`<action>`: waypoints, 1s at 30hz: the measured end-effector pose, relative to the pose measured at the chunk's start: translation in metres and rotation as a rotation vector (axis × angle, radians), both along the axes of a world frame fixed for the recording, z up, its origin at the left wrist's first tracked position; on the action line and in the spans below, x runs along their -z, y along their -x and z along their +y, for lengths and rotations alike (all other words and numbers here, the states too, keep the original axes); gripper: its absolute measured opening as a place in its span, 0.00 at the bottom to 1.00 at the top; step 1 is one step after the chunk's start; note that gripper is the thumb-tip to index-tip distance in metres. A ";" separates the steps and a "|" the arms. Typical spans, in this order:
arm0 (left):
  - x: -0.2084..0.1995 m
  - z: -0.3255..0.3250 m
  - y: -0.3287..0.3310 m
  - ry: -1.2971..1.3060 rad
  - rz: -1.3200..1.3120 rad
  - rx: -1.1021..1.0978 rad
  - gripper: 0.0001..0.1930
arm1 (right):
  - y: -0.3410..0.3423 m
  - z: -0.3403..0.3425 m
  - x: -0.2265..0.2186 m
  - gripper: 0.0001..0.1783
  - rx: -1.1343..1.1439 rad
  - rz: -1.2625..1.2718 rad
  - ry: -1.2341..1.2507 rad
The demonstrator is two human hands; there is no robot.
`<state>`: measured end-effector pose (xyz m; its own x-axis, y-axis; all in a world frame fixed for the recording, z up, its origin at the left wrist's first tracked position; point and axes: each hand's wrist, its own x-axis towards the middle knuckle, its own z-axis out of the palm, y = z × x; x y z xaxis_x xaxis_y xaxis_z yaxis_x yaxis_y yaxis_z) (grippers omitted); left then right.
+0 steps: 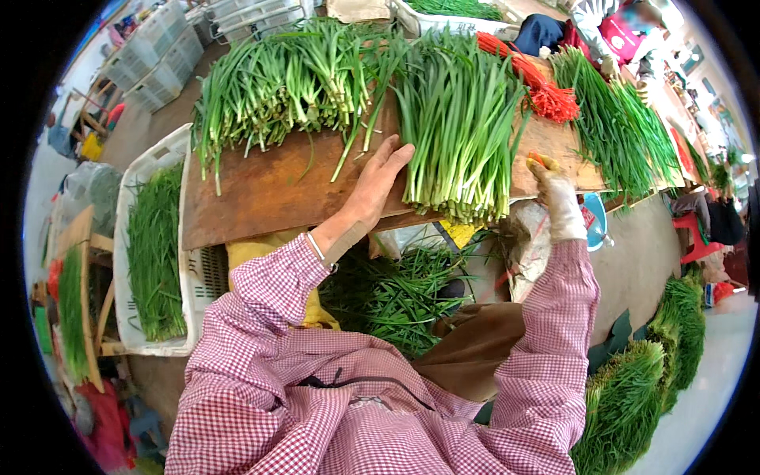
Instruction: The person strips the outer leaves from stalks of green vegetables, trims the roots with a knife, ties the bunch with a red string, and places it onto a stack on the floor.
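A thick bunch of garlic chives [459, 127] lies on the wooden table, its pale cut ends toward me at the near edge. Against the left side of this bunch rests my left hand [378, 180], bare, with fingers stretched out and together. My right hand [557, 194] wears a dirty whitish glove and is just right of the bunch. Its fingers are bent closed around a small orange-red bit that I cannot make out clearly. Beyond it lies a bundle of red ties [550, 99]. A loose heap of chives [293, 87] covers the table's far left.
More chives [617, 127] lie at the table's right, near another person [625, 36]. A white crate [190, 309] of greens stands left of the table [261, 194]. Cut leaves [388, 293] cover the floor below. Chive piles [633, 396] sit at lower right; a blue basin [595, 222] stands beyond.
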<state>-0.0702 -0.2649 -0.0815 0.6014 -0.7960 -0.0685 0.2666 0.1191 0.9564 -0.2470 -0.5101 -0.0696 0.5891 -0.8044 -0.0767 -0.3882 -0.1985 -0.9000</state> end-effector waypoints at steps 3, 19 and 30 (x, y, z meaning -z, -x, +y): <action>-0.012 -0.016 0.003 -0.045 0.010 -0.106 0.41 | -0.016 -0.002 0.009 0.13 0.034 -0.086 -0.162; -0.002 -0.052 -0.012 0.026 -0.075 -0.058 0.32 | -0.055 0.040 0.021 0.17 0.207 -0.015 0.354; -0.025 0.039 0.047 0.020 0.072 0.047 0.38 | -0.008 0.113 0.021 0.15 0.009 -0.076 0.384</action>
<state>-0.1170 -0.2261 -0.0564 0.5571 -0.8251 -0.0945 0.3405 0.1232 0.9321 -0.2394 -0.3968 -0.0909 0.5742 -0.7715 0.2740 -0.3269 -0.5229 -0.7872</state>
